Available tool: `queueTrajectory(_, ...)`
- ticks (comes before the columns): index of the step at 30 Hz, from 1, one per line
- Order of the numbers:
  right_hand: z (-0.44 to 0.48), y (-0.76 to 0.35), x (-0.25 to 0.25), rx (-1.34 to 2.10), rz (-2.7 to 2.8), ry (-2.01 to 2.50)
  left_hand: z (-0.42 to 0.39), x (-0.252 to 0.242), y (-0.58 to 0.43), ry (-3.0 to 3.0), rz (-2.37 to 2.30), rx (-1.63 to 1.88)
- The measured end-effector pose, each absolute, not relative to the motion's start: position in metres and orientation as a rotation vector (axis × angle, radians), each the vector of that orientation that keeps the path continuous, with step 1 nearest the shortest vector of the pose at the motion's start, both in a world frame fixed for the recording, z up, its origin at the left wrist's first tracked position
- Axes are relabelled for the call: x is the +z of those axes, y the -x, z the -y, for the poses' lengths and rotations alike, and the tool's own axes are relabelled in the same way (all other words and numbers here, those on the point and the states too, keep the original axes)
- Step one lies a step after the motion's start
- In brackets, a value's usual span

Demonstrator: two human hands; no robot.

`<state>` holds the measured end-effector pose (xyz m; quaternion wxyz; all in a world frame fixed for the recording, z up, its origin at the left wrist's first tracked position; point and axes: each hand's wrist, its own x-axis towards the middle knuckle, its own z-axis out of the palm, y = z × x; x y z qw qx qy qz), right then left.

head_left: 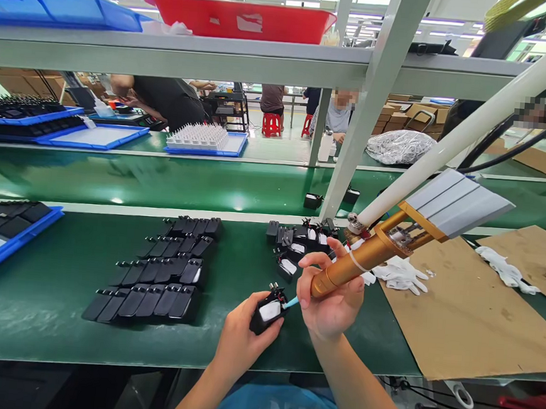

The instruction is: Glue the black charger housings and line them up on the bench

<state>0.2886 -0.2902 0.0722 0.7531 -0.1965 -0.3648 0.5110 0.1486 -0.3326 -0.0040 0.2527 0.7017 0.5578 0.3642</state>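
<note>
My left hand (241,334) is closed around a small black plug-adapter housing (270,311), its open side up. A white block shows inside, and metal prongs stick out at its far end. My right hand (334,304) grips a gold cylindrical glue dispenser (351,264), slanting down to the left. Its light blue nozzle (290,303) reaches the right edge of the housing; whether the tip touches is too small to tell. Just beyond my hands lies a loose cluster of open black housings (293,247) with white blocks inside.
Rows of closed black adapters (156,299) stand on the green bench to the left, beside a blue tray (19,241). A white pole (478,113) slants in from the upper right. Cardboard (476,315) and white gloves (400,274) lie at right. Other people sit beyond the shelf.
</note>
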Motion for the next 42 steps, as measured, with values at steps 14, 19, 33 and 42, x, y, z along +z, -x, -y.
queueTrajectory(14,0.290,-0.279,0.073,1.137,0.813,0.402,0.323,-0.002,-0.172,-1.910,-1.341,1.097)
queueTrajectory(19,0.292,-0.280,0.072,1.133,0.841,0.342,0.322,-0.002,-0.175,-1.943,-1.291,1.171)
queueTrajectory(33,0.284,-0.288,0.068,1.144,0.752,0.320,0.313,-0.021,-0.130,-1.899,-1.404,0.825)
queueTrajectory(42,0.275,-0.305,0.062,1.103,0.760,0.394,0.295,-0.011,-0.130,-1.683,-1.229,0.709)
